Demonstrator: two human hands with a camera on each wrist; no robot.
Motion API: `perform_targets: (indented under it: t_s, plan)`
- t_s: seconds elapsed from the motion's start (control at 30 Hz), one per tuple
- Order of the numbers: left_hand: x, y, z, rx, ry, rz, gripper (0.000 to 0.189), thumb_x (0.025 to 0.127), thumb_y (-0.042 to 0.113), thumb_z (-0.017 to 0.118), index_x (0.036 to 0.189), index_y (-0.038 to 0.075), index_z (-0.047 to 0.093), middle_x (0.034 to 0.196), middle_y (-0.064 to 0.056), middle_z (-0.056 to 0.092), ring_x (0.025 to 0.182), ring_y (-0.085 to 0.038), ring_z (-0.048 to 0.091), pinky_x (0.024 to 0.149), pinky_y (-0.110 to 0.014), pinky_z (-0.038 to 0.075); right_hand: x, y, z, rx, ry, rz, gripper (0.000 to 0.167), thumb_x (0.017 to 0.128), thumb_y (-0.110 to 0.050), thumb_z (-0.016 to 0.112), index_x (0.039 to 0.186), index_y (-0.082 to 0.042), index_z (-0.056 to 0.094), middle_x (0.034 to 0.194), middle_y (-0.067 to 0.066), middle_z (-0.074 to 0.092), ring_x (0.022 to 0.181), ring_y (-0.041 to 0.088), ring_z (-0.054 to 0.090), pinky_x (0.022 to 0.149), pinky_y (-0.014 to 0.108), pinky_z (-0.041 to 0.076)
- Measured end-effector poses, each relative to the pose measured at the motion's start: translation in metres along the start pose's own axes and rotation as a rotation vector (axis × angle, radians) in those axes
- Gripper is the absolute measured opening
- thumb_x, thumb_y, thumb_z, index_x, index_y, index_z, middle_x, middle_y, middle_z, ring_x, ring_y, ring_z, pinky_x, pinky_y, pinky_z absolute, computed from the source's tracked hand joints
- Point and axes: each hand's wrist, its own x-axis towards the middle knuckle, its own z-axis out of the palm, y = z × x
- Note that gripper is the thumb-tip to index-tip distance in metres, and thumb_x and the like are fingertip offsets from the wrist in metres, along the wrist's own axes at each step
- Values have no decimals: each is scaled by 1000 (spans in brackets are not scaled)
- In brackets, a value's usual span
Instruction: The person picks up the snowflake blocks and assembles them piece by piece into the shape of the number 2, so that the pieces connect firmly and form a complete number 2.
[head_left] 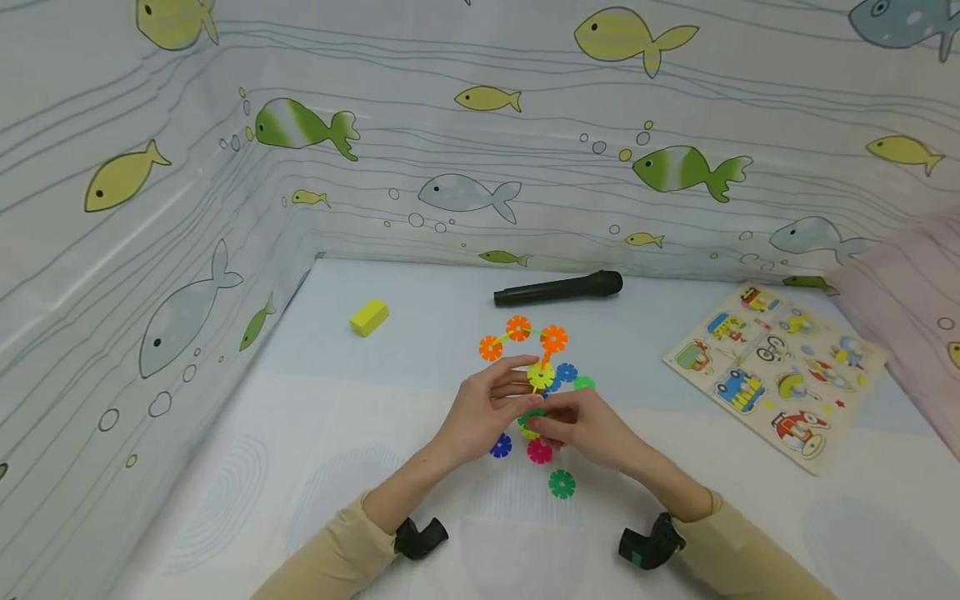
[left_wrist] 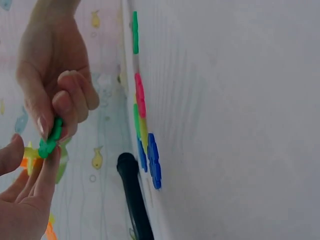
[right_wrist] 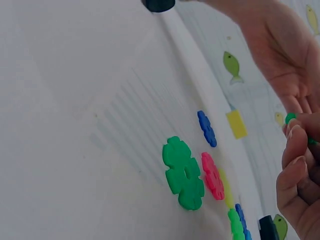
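A chain of notched plastic snowflake discs rises from between the hands in the head view, with a yellow disc (head_left: 540, 375) low down and several orange discs (head_left: 518, 327) curving left at the top. My left hand (head_left: 480, 412) pinches the chain near the yellow disc. Opposite it, my right hand (head_left: 592, 421) grips a green disc (left_wrist: 51, 139) between thumb and fingers. In the left wrist view that green disc meets the chain's yellow piece at the left fingertips. Both hands are above the table, partly hiding the joint.
Loose discs lie under and around the hands: blue (head_left: 501, 446), pink (head_left: 539, 451), green (head_left: 562, 483) and others behind. A black microphone (head_left: 558, 289) lies at the back, a yellow block (head_left: 369, 317) back left, a wooden picture board (head_left: 761, 421) right. Fish-printed curtains enclose the table.
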Motion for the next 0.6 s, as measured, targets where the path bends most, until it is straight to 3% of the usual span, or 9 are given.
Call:
perform_targets:
  t_s: [0.27, 0.6]
  plan:
    - [0, 0, -1, -11, -10, -11, 50, 94, 14, 70, 141, 13, 54, 122, -14, 68, 112, -27, 69, 93, -30, 56, -1, -2, 2, 50, -12, -3, 20, 96, -20, 67, 110, -5, 73, 74, 5, 66, 68, 35, 63, 63, 30, 55]
    - [1, 0, -2, -35, -13, -4, 47, 96, 16, 68, 141, 13, 54, 123, -13, 68, 114, -25, 68, 93, -32, 56, 0, 1, 2, 162, -32, -57, 21, 100, -16, 62, 114, -2, 69, 82, 11, 72, 68, 22, 68, 69, 28, 58]
